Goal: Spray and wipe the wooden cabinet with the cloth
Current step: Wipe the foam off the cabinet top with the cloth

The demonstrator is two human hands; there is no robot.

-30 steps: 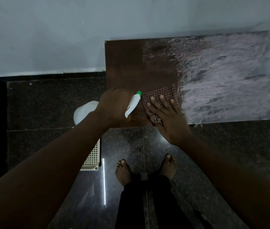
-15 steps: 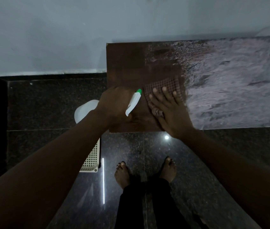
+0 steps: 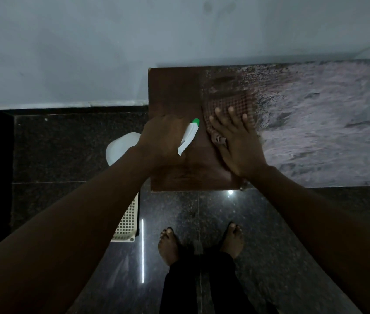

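The wooden cabinet top (image 3: 172,91) stands against the wall, dark brown on its left part and covered with pale dusty film on its right part (image 3: 315,132). My right hand (image 3: 236,141) lies flat on a brown checked cloth (image 3: 231,103), pressing it onto the cabinet at the border between the dark and pale areas. My left hand (image 3: 163,139) hovers over the cabinet's left part and grips a white spray bottle; its trigger head with a green nozzle (image 3: 189,135) points away from me, and the bottle body (image 3: 120,148) shows below my wrist.
A white plastic lattice basket (image 3: 128,223) stands on the dark granite floor left of the cabinet, partly hidden by my left forearm. My bare feet (image 3: 168,245) stand in front of the cabinet. A pale wall (image 3: 89,53) runs behind everything.
My right hand has slid the cloth away from me, from the cabinet's front edge toward its middle. My left hand with the bottle has stayed in place.
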